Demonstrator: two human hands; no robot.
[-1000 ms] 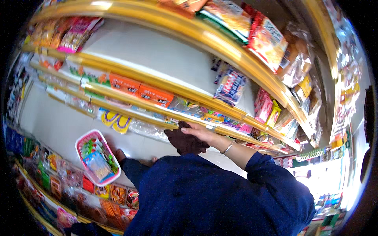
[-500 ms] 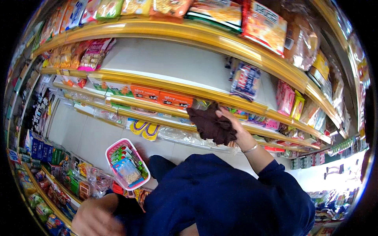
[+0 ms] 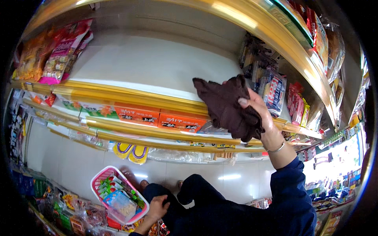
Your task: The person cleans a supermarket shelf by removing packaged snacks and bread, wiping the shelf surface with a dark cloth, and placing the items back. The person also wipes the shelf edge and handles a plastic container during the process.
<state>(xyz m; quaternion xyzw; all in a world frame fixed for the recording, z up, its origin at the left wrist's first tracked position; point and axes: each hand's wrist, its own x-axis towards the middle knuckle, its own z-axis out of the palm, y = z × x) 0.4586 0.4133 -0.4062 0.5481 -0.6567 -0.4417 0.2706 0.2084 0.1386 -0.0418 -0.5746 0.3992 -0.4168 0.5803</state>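
The right hand (image 3: 258, 112) is closed around a dark brown cloth (image 3: 230, 106), thumb across the front and the fabric bunched in the palm, its loose corner drooping to the left. The cloth hangs in the air just in front of the yellow edge (image 3: 130, 96) of a white shelf board (image 3: 153, 65) that is bare across its middle, well apart from the snack bags (image 3: 51, 49) at its left end and near the wrapped packets (image 3: 269, 88) at its right end.

Half a second ago the cloth was lower, at the level of the orange boxes (image 3: 157, 116); a second ago it lay pressed down on a shelf lip lower still. So the hand has climbed, carrying the cloth from one tier up to the next, and the wiping looks to have moved to the upper board.

The left hand (image 3: 157, 206) sits low beside the pink basket (image 3: 118, 196) of packets on the floor, touching its rim or very near; motion blur hides the fingers, so I cannot tell whether it grips anything.
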